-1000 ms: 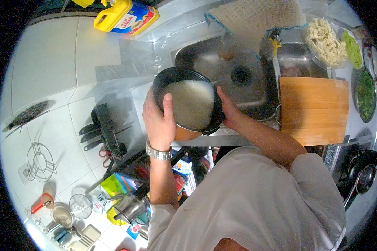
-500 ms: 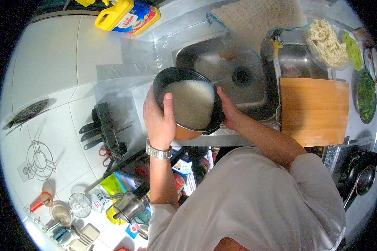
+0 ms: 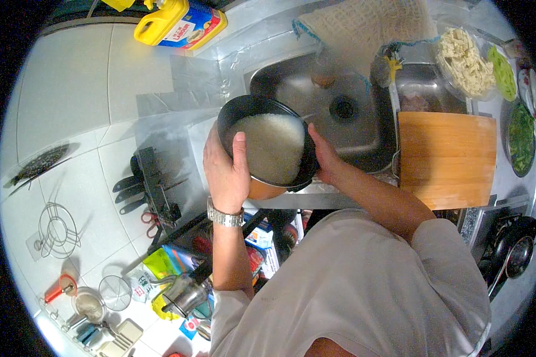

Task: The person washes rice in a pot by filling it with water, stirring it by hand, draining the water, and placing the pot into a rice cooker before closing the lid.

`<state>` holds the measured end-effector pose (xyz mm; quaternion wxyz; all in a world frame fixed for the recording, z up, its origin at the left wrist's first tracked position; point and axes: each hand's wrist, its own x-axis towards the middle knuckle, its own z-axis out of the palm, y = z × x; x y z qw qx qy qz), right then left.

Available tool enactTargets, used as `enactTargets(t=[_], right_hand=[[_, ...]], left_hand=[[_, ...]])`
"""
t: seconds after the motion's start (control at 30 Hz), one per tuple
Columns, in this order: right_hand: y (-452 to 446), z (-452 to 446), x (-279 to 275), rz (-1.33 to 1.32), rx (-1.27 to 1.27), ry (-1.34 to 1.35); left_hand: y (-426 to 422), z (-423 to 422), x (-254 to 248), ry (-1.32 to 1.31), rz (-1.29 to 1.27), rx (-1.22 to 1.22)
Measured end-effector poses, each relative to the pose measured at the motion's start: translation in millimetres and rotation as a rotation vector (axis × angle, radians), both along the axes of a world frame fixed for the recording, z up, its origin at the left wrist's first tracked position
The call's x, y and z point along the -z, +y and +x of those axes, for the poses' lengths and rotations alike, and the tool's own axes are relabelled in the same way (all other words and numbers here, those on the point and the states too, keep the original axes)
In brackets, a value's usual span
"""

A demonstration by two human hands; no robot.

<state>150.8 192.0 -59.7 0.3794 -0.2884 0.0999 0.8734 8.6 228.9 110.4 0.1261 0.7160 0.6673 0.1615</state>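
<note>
Between my two hands is a dark round pot (image 3: 235, 107), tilted, with white rice (image 3: 271, 149) and cloudy water inside. My left hand (image 3: 226, 175), below a metal watch, grips the near left side with its thumb over the rim. On the opposite side my right hand (image 3: 324, 156) is closed around the rim, its fingertips partly hidden behind the pot. The pot is held at the near left edge of the steel sink (image 3: 363, 134), whose drain shows beyond it.
A wooden cutting board (image 3: 446, 160) lies over the right basin. Bowls of pale strips (image 3: 466, 62) and chopped greens (image 3: 521, 140) stand at the right. A cloth (image 3: 369, 30) hangs behind the sink. Knives (image 3: 131, 187) sit in a wall rack; a yellow detergent jug (image 3: 181, 24) stands at upper left.
</note>
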Motion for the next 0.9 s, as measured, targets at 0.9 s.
enactTargets(t=[0.9], right_hand=[[4.0,-1.6,5.1,-0.035,0.000,0.014]], left_hand=[[5.0,2.4,0.5,0.022,-0.003,-0.013]])
